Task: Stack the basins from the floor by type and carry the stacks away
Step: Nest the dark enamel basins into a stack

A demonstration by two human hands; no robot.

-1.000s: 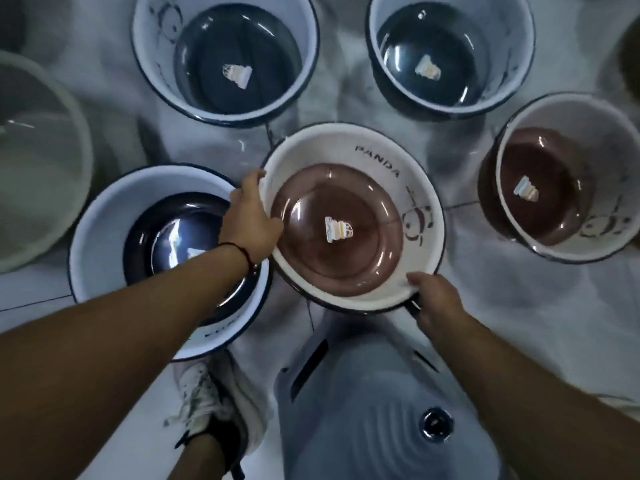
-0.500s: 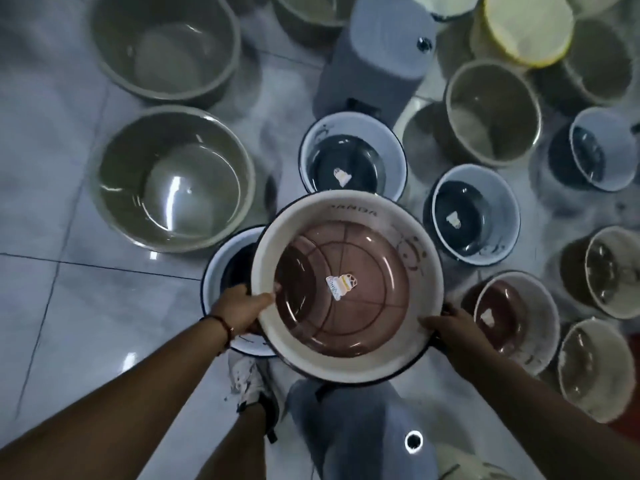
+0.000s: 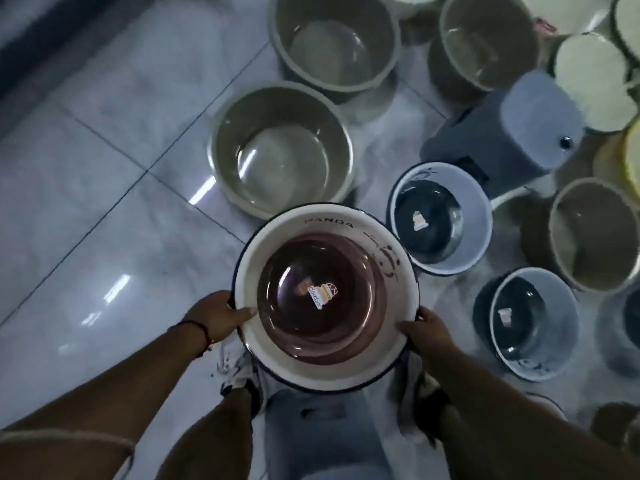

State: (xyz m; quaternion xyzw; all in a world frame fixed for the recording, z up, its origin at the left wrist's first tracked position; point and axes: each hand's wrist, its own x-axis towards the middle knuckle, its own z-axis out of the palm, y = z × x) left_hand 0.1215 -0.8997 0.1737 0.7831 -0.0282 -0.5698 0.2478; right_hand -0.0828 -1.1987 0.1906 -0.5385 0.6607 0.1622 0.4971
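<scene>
A cream enamel basin with a brown bottom (image 3: 263, 271), lettered PANDA and carrying a small sticker, is held up in front of my body. My left hand (image 3: 218, 315) grips its left rim and my right hand (image 3: 424, 332) grips its right rim. On the floor to the right stand two white basins with dark blue bottoms, one close beside the held basin (image 3: 478, 220), one nearer the right edge (image 3: 561, 323). Plain pale green basins sit further off, one just beyond the held basin (image 3: 277, 109), one at the top (image 3: 381, 32), one at the right (image 3: 568, 237).
An overturned grey plastic stool (image 3: 512, 133) lies among the basins at upper right. More pale basins (image 3: 588, 74) crowd the top right corner. Bare glossy floor tiles (image 3: 104, 168) spread to the left. My white shoes (image 3: 232, 362) and grey clothing show below the held basin.
Both hands lifted the brown-bottomed basin off the floor and carried it leftward, away from the blue-bottomed basin it stood beside. The view swung, so bare floor now fills the left.
</scene>
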